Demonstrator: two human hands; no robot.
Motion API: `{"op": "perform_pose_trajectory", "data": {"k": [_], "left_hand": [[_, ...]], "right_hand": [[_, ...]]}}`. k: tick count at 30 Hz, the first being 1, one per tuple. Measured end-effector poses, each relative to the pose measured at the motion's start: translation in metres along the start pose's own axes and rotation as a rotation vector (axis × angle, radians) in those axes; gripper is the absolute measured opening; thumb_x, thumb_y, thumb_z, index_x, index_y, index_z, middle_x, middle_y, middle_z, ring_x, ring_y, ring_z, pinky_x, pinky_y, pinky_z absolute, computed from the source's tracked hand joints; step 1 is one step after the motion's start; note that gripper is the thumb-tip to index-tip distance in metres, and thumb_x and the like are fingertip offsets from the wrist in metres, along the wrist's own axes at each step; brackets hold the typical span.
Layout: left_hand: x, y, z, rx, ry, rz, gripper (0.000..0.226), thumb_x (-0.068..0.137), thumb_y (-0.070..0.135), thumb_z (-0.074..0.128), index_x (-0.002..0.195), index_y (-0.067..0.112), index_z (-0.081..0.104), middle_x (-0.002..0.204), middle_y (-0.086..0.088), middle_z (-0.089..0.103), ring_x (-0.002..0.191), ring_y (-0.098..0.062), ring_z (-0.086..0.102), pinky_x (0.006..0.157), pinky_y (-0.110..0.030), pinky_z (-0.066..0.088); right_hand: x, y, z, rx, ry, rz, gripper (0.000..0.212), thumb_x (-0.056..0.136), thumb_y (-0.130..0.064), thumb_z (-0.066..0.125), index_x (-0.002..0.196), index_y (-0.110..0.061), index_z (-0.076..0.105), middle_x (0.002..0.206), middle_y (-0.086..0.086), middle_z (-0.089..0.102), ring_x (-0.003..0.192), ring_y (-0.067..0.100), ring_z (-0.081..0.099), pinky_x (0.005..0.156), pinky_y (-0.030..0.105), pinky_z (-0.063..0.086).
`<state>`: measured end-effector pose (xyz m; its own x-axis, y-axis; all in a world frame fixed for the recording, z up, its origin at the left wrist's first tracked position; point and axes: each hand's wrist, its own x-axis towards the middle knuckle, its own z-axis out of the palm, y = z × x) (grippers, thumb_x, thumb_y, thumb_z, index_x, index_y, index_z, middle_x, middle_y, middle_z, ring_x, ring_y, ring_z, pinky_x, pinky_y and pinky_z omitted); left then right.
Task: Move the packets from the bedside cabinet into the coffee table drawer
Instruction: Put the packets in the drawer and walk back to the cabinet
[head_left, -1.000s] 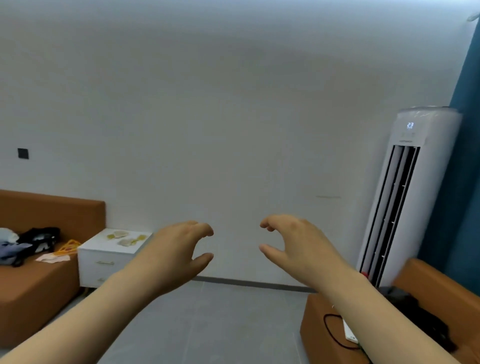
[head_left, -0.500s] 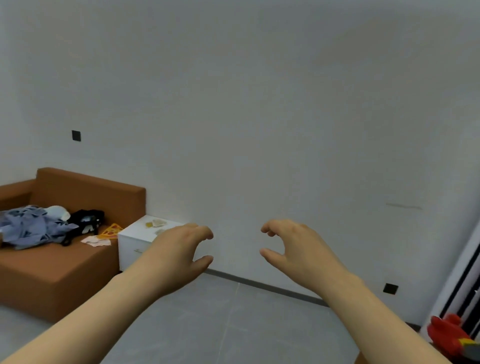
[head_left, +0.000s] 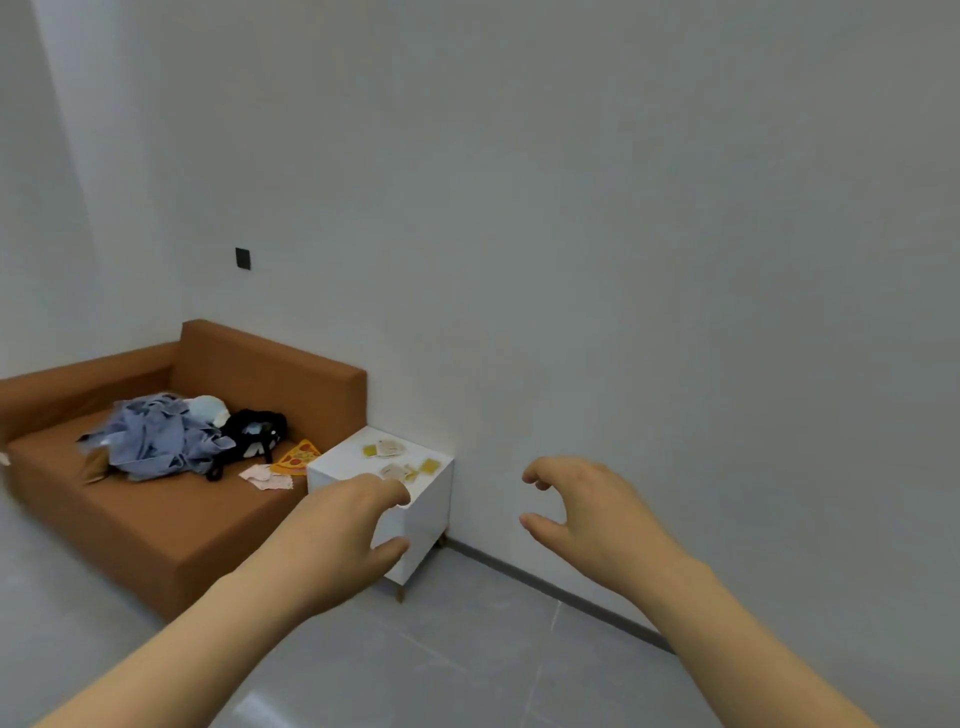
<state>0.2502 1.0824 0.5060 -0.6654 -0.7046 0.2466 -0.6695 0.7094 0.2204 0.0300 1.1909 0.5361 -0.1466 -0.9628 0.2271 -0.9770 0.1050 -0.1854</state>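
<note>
**Gloss on the cabinet, matt nearly everywhere else**

The white box-shaped bedside cabinet (head_left: 434, 512) has smooth, glossy panels, lacquered or laminated by the look, and stands on thin brass-coloured legs (head_left: 399, 592). The small flat yellow and pale packets (head_left: 387, 448) on its top look like thin paper or foil, but blur hides which. The orange-brown upholstered sofa (head_left: 156, 525) is smooth and matt, either fabric or faux leather. On it lies a crumpled pale-blue cloth heap (head_left: 156, 436), soft and creased. The grey tiled floor (head_left: 467, 670) is smooth with a faint sheen. The plain white wall (head_left: 623, 208) is matt paint.
</note>
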Motion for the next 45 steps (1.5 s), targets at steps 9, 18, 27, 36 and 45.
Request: {"op": "perform_pose_trajectory", "data": {"k": [9, 18, 27, 36, 45], "left_hand": [[0.114, -0.131, 0.038, 0.024, 0.001, -0.095, 0.040, 0.088, 0.043, 0.053, 0.127, 0.033, 0.049, 0.126, 0.015, 0.055, 0.114, -0.007, 0.050, 0.089, -0.023, 0.043], [0.227, -0.268, 0.068, -0.026, -0.084, -0.111, 0.042, 0.088, 0.043, 0.055, 0.128, 0.031, 0.050, 0.128, 0.016, 0.055, 0.116, -0.005, 0.051, 0.089, -0.021, 0.043], [0.341, -0.353, 0.125, -0.053, -0.190, -0.139, 0.042, 0.088, 0.039, 0.056, 0.128, 0.029, 0.051, 0.128, 0.011, 0.056, 0.117, -0.007, 0.051, 0.092, -0.022, 0.043], [0.469, -0.423, 0.173, 0.001, -0.311, -0.207, 0.036, 0.087, 0.039, 0.054, 0.122, 0.029, 0.053, 0.121, 0.011, 0.058, 0.109, -0.008, 0.054, 0.080, -0.019, 0.041], [0.576, -0.475, 0.224, -0.017, -0.422, -0.241, 0.038, 0.088, 0.034, 0.054, 0.125, 0.024, 0.053, 0.125, 0.006, 0.057, 0.112, -0.011, 0.055, 0.088, -0.023, 0.045]], "right_hand": [[0.171, 0.005, 0.084, 0.036, -0.071, -0.025, 0.044, 0.090, -0.039, 0.055, 0.132, -0.028, 0.047, 0.128, -0.010, 0.055, 0.118, 0.009, 0.050, 0.096, 0.025, 0.043], [0.323, -0.004, 0.162, 0.062, -0.180, 0.061, 0.042, 0.090, -0.039, 0.055, 0.130, -0.028, 0.049, 0.127, -0.009, 0.056, 0.118, 0.010, 0.050, 0.095, 0.025, 0.042], [0.448, 0.034, 0.238, 0.098, -0.266, 0.155, 0.041, 0.088, -0.038, 0.056, 0.128, -0.027, 0.052, 0.125, -0.008, 0.058, 0.116, 0.010, 0.052, 0.093, 0.024, 0.042], [0.580, 0.096, 0.313, 0.167, -0.383, 0.229, 0.041, 0.087, -0.035, 0.058, 0.126, -0.024, 0.054, 0.123, -0.005, 0.059, 0.112, 0.012, 0.055, 0.089, 0.024, 0.044], [0.683, 0.143, 0.365, 0.195, -0.472, 0.313, 0.042, 0.088, -0.034, 0.058, 0.128, -0.022, 0.053, 0.124, -0.002, 0.059, 0.113, 0.016, 0.055, 0.090, 0.027, 0.045]]}}
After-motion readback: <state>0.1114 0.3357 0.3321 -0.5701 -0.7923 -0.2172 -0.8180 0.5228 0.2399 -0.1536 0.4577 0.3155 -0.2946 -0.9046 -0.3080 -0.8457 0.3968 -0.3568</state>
